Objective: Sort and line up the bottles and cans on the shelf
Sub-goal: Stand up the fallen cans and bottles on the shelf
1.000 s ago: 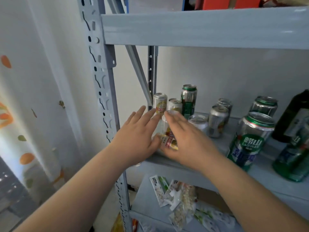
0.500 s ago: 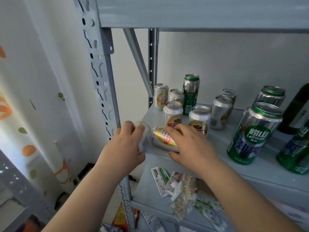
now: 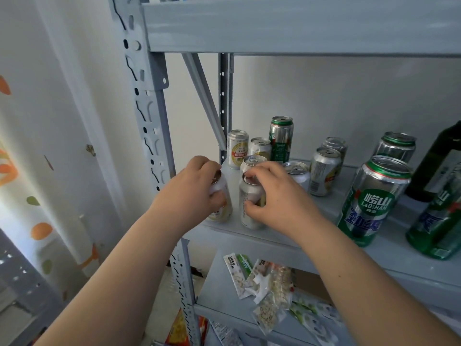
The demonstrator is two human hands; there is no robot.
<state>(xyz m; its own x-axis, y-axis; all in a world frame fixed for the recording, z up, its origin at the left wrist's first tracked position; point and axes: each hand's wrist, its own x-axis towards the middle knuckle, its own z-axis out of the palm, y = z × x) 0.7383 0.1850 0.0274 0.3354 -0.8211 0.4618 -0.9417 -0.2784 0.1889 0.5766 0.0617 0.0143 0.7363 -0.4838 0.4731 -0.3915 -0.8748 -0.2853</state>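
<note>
On the grey shelf (image 3: pixel 294 243), my left hand (image 3: pixel 192 193) grips a white-and-gold can (image 3: pixel 223 208) at the front left corner. Beside it my right hand (image 3: pixel 277 196) grips a second white-and-gold can (image 3: pixel 249 208), which stands upright. Behind them stand several more small silver-and-gold cans (image 3: pixel 238 148). A tall green can (image 3: pixel 280 138) stands at the back. A large green Laoshan can (image 3: pixel 371 201) stands at the right front, with green bottles (image 3: pixel 439 221) next to it.
A dark bottle (image 3: pixel 439 163) and another green-topped can (image 3: pixel 396 146) stand at the right rear. The grey upright post (image 3: pixel 149 126) rises left of my hands. Snack packets (image 3: pixel 262 283) lie on the lower shelf.
Both cans lay on their sides at the shelf's front edge half a second ago. They now stand upright in my hands, side by side.
</note>
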